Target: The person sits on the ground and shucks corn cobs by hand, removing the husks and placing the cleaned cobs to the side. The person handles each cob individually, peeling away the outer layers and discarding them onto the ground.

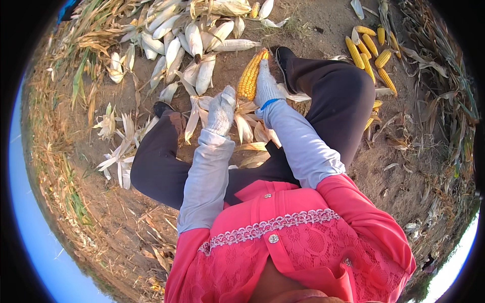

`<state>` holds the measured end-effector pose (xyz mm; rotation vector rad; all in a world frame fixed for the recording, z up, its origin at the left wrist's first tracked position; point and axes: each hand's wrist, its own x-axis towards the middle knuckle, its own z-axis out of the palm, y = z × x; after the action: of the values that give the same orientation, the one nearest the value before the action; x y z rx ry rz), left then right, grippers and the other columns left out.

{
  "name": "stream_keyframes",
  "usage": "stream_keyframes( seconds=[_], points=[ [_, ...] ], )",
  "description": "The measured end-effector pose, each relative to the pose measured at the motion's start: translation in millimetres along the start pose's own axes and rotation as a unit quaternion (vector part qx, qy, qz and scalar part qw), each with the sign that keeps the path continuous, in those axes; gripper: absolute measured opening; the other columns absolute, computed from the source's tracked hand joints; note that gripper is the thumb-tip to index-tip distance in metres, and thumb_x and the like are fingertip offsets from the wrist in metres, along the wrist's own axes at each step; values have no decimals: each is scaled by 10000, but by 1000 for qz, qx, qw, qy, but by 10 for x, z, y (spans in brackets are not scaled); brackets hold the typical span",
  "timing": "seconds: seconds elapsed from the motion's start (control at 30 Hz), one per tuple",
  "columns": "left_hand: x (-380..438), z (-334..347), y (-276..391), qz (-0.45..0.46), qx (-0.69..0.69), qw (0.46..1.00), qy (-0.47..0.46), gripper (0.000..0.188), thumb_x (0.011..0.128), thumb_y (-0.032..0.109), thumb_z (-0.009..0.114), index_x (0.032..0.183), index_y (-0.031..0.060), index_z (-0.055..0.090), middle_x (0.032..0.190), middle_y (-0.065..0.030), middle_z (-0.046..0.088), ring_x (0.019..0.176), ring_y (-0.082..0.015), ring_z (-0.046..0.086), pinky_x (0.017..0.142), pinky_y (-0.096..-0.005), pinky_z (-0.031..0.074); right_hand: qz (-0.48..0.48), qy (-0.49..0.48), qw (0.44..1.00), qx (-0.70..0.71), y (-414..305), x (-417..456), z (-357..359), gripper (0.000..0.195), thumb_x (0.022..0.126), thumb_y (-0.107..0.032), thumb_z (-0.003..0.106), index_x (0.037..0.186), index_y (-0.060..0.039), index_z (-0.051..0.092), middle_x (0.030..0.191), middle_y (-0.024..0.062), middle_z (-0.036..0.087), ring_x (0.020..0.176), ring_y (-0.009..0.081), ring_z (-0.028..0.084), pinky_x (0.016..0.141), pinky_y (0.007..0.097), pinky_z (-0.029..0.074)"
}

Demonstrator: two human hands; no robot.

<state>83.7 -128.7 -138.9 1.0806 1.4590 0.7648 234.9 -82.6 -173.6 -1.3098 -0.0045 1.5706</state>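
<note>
A husked yellow ear of corn [250, 76] leans at a slant in front of me, its kernels bare. My right hand [267, 84], in a pale knit glove with a blue cuff edge, grips it along its right side. Just left of the ear's lower end is my gloved left hand [221, 111], fingers curled. Whether it holds anything is hidden. Peeled husks [243, 123] lie beneath and between both hands, on the ground between my bent legs.
A heap of ears in pale husks [193, 41] lies ahead to the left. Bare yellow ears [369, 49] are grouped on the soil beyond my right knee [350, 81]. Discarded husks [123, 161] lie by my left leg [157, 159]. Dry cornstalks [441, 64] line the right side.
</note>
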Motion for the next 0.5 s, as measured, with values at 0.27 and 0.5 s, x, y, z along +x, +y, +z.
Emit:
stream_keyframes(
  seconds=[0.27,0.5],
  points=[
    [267,-475,-1188,-91,523,835,-146,615,973,542,383,1101,1,645,1109,-247,657,1073,-436,599,900,-468,455,-131,2,939,317,-1019,171,-193,587,971,-630,374,1191,-128,584,1064,79,651,896,214,620,740,386,532],
    [244,-245,-693,-21,362,924,-120,608,938,558,440,1073,-7,619,1023,-252,651,998,-415,600,877,-443,440,-354,-297,821,335,-2500,498,-797,429,1021,-445,390,1137,-71,566,931,76,541,845,202,531,774,364,435]
  ],
)
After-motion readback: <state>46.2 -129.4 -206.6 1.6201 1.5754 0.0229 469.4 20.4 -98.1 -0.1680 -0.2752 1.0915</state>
